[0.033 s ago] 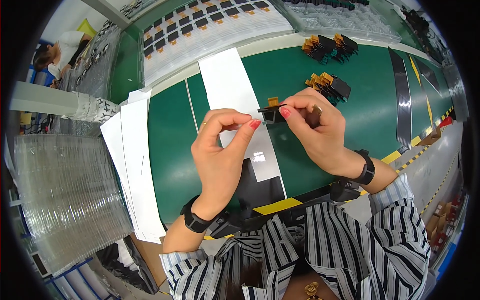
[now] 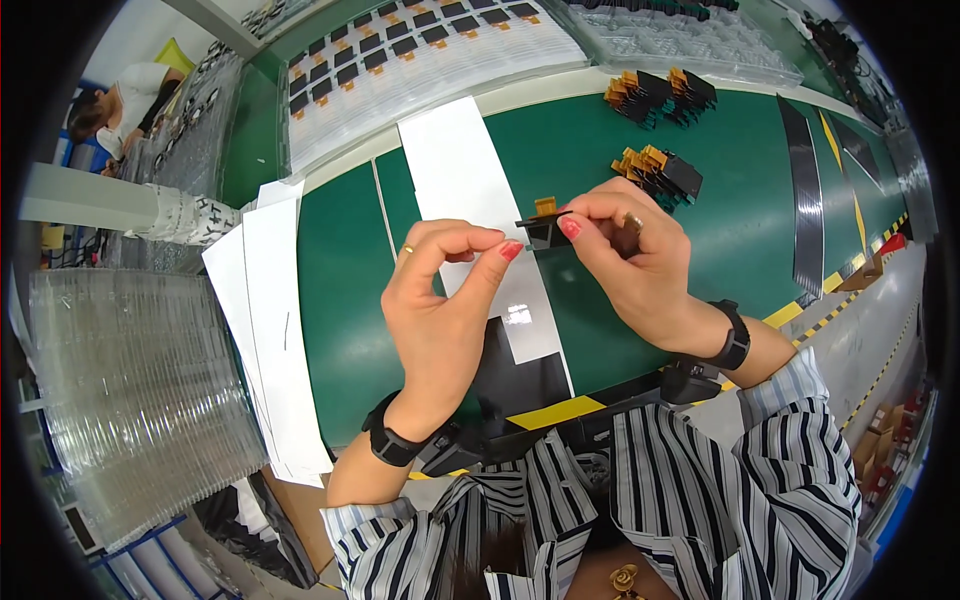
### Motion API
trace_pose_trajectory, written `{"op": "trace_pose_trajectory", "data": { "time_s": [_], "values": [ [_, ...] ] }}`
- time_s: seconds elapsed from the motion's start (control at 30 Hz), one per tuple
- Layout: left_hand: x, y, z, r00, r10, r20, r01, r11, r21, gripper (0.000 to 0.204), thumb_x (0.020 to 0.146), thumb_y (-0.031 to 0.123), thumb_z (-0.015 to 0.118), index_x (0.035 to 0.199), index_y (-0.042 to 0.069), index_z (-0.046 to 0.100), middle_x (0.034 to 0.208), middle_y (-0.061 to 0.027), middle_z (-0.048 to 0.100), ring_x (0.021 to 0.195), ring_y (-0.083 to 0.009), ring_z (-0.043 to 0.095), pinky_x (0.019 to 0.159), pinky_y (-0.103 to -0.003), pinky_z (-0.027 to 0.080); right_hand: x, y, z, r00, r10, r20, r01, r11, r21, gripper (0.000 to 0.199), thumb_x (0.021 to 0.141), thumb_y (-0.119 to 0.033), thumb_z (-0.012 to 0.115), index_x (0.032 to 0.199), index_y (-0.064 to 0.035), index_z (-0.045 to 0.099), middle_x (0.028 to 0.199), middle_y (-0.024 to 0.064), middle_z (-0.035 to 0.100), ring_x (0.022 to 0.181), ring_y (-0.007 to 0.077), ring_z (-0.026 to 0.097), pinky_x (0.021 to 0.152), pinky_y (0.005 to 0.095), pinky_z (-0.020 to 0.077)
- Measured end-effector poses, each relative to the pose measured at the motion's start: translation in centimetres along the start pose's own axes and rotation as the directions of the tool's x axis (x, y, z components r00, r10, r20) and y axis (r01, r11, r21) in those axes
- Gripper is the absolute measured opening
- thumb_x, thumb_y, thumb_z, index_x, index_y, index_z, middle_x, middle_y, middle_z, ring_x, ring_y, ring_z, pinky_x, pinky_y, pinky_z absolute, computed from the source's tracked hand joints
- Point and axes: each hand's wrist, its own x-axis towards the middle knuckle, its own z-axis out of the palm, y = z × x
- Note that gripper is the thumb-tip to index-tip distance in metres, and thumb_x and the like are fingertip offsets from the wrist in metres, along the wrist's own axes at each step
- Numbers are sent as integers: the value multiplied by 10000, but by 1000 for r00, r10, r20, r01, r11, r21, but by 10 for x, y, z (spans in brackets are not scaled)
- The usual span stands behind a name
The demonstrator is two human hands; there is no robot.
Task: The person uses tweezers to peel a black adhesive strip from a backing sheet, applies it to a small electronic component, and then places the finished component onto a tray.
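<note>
My right hand (image 2: 635, 250) pinches a small black display panel (image 2: 550, 234) between thumb and forefinger, over the green mat. The panel is tilted, and a short orange flex cable (image 2: 545, 206) stands up from its far edge. Thumb and forefinger of my left hand (image 2: 440, 290) are closed at the panel's left edge, where a small green tab (image 2: 529, 247) shows at the thumb tip. Beyond my right hand lie stacked black panels (image 2: 680, 178) with orange cables and green tabs. Two more such stacks (image 2: 650, 92) sit farther back.
A clear tray (image 2: 420, 60) holds rows of panels at the back. White paper strips (image 2: 455, 160) lie on the green mat (image 2: 345, 300). Ribbed clear trays (image 2: 140, 380) are piled at left. Black strips (image 2: 800, 200) lie at right. Another person (image 2: 125, 105) works at far left.
</note>
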Motion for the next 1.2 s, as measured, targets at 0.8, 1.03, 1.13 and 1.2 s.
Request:
{"op": "trace_pose_trajectory", "data": {
  "time_s": [0.8, 1.03, 1.13, 1.2],
  "values": [
    [-1, 4, 7, 895, -406, 184, 444, 773, -454, 101, 765, 5, 597, 862, -16, 583, 793, -30, 594, 712, -54, 514, 650, -173, 405, 0, 2, -3, 973, 16, 228, -4, 999, -54, 166, 775, -4, 577, 935, -3, 532, 845, 43, 554, 565, 40, 417, 470, 178, 320],
    [-1, -9, 10, 799, -528, 287, 598, 655, -461, 66, 783, 45, 590, 814, 0, 553, 730, -37, 576, 654, -78, 527, 609, -189, 424, 1, -1, -7, 939, 236, 249, -207, 969, -136, 244, 743, -34, 613, 965, -31, 512, 854, 41, 548, 591, 94, 504, 489, 219, 383],
    [3, -14, 10, 734, -604, 310, 665, 547, -508, 63, 792, 61, 582, 796, 12, 543, 701, -35, 565, 636, -86, 529, 591, -202, 430, -7, 0, -8, 971, -17, 237, 107, 921, -374, 288, 706, -64, 646, 957, -40, 508, 872, 48, 542, 630, 146, 528, 506, 238, 403],
    [5, -16, 7, 706, -640, 302, 666, 456, -591, 65, 800, 75, 570, 782, 23, 535, 676, -32, 553, 624, -91, 529, 573, -216, 433, -14, 2, -11, 954, -147, 260, 259, 841, -474, 310, 687, -78, 662, 953, -45, 506, 880, 52, 540, 649, 172, 540, 515, 247, 414]
  ]
}}
